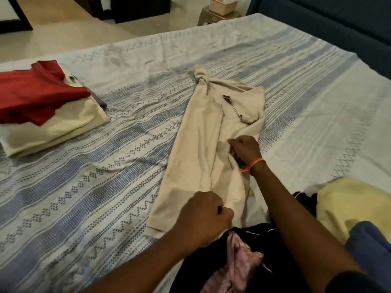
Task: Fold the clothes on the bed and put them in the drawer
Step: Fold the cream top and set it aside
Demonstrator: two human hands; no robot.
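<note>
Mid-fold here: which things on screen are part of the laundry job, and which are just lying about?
Job: beige shirt, gripped by left hand and right hand; folded stack; unfolded pile; bed.
Lying about: cardboard box, basket, on the floor beyond.

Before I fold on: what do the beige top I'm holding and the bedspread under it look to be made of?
Beige top: looks like soft matte knit, perhaps cotton jersey; it drapes in loose folds where the left hand and right hand pinch it, and its collar has a ribbed striped edge. Bedspread: seemingly flat woven cotton, matte, with blue patterned bands and fine creases.
</note>
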